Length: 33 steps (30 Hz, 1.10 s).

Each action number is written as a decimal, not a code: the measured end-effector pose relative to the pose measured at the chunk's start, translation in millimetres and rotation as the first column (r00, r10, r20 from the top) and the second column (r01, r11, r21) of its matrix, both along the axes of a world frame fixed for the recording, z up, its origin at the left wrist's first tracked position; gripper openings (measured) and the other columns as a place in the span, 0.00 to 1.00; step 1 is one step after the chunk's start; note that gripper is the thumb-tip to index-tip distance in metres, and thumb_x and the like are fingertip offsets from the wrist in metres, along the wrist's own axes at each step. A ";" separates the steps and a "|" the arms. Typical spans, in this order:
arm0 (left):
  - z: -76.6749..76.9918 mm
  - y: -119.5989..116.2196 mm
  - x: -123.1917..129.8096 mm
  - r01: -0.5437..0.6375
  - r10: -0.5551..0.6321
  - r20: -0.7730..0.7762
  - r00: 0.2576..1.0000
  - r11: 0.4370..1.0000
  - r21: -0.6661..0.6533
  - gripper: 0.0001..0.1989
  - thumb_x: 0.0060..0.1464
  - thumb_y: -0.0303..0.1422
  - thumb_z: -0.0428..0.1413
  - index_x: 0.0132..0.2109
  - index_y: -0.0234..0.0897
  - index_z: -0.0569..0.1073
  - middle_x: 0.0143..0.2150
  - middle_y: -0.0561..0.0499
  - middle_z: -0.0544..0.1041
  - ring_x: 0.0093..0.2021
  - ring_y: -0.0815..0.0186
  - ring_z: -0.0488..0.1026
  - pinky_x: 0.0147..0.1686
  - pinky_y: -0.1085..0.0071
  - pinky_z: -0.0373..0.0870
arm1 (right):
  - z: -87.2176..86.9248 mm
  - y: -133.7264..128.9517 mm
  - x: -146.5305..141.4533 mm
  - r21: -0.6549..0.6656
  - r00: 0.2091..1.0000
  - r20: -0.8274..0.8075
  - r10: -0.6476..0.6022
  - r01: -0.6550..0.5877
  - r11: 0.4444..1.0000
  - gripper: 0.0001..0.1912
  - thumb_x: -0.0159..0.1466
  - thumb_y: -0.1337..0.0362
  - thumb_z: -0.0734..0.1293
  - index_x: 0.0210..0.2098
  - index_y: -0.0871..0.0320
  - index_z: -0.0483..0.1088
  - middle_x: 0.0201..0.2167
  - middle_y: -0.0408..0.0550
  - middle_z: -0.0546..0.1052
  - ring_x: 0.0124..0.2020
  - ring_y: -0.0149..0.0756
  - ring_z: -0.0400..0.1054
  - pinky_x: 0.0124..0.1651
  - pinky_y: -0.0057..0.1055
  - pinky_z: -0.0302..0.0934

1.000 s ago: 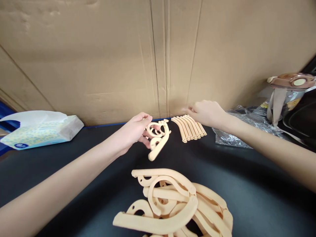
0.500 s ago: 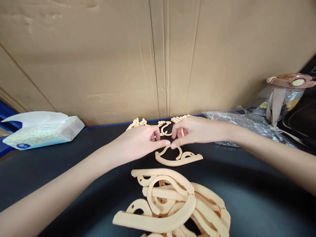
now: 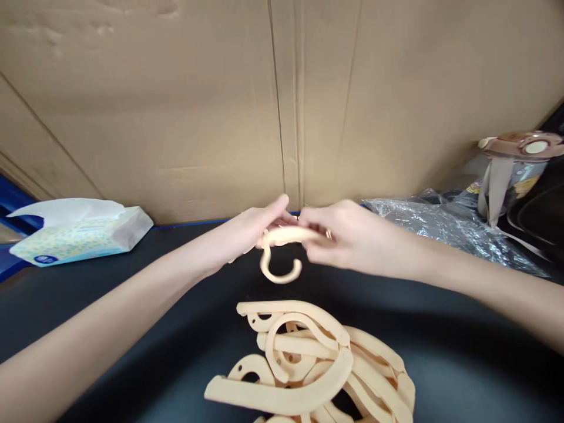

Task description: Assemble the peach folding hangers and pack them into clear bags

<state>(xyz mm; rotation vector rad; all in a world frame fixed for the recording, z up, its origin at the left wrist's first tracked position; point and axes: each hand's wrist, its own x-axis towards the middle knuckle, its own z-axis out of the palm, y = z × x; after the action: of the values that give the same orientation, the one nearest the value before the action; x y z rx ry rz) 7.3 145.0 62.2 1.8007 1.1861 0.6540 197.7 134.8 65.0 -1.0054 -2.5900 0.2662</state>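
A beige plastic hanger piece with a curved hook (image 3: 282,277) hangs between my two hands, above the black table. My right hand (image 3: 341,235) pinches its right end. My left hand (image 3: 259,229) is at its left end, thumb raised and fingers partly hidden behind the piece; whether they grip it is not clear. Nearer to me lies a heap of similar beige hanger pieces (image 3: 282,396), stacked over one another.
A tissue pack (image 3: 79,232) lies at the left on the black table (image 3: 176,358). At the right are crumpled clear plastic (image 3: 440,226) and a bottle with a pinkish-brown lid (image 3: 511,147). Cardboard (image 3: 198,106) stands behind.
The hanger piece that lay on the table below my hands is now lifted between them, its hook pointing down. My right hand has closed on it, and my left thumb has risen.
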 end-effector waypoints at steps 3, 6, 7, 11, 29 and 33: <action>6.8 -1.0 1.8 0.116 -0.012 0.375 0.927 0.960 -0.256 0.31 0.62 0.53 0.36 0.39 0.36 0.76 0.36 0.45 0.77 0.37 0.63 0.74 0.40 0.69 0.69 | 8.3 6.3 4.9 -0.004 0.965 -0.230 -0.126 0.129 0.992 0.08 0.63 0.61 0.62 0.33 0.59 0.68 0.22 0.40 0.70 0.22 0.28 0.60 0.26 0.26 0.48; 9.8 -3.7 3.1 0.035 0.072 0.500 0.863 0.979 -0.201 0.19 0.63 0.45 0.46 0.39 0.35 0.74 0.30 0.50 0.72 0.30 0.70 0.72 0.33 0.75 0.69 | 11.3 14.2 11.5 0.015 0.923 -0.346 -0.166 0.182 0.983 0.10 0.64 0.58 0.62 0.35 0.59 0.69 0.24 0.42 0.71 0.24 0.29 0.62 0.27 0.27 0.50; 10.1 -5.0 3.8 -0.011 0.093 0.496 0.864 0.986 -0.166 0.14 0.62 0.41 0.49 0.37 0.35 0.73 0.27 0.53 0.69 0.27 0.72 0.70 0.29 0.78 0.67 | 11.7 16.2 13.2 0.025 0.917 -0.364 -0.165 0.186 0.982 0.11 0.65 0.58 0.61 0.36 0.59 0.70 0.25 0.42 0.71 0.24 0.29 0.62 0.28 0.27 0.50; 10.4 -11.2 9.1 -0.068 0.091 0.355 0.930 0.995 -0.077 0.14 0.62 0.40 0.51 0.31 0.36 0.67 0.18 0.60 0.54 0.15 0.76 0.58 0.16 0.80 0.55 | 14.8 19.0 16.9 0.197 0.935 -0.289 -0.204 0.267 0.943 0.14 0.68 0.57 0.56 0.41 0.56 0.71 0.25 0.42 0.71 0.24 0.30 0.61 0.28 0.28 0.49; -5.7 -5.0 43.6 -0.094 0.217 -0.183 0.959 0.851 0.517 0.15 0.64 0.38 0.40 0.30 0.39 0.61 0.24 0.54 0.63 0.25 0.67 0.62 0.26 0.73 0.55 | 0.0 52.3 29.5 -0.016 0.996 -0.060 -0.069 0.068 0.998 0.15 0.66 0.65 0.54 0.28 0.60 0.66 0.20 0.42 0.67 0.20 0.27 0.57 0.25 0.26 0.49; -13.7 25.9 47.5 -0.134 0.185 -0.176 0.967 0.955 0.265 0.11 0.60 0.37 0.47 0.30 0.39 0.64 0.25 0.53 0.67 0.24 0.67 0.66 0.24 0.72 0.58 | 1.4 65.7 40.8 -0.481 0.923 -0.337 -0.186 0.001 0.877 0.13 0.67 0.60 0.55 0.37 0.60 0.68 0.19 0.39 0.67 0.18 0.27 0.60 0.22 0.25 0.53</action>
<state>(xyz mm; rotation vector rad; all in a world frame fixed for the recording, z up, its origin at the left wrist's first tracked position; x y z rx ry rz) 54.8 170.9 48.5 2.0338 1.4494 0.7590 238.5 200.6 66.4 -1.1018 -2.1547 1.0041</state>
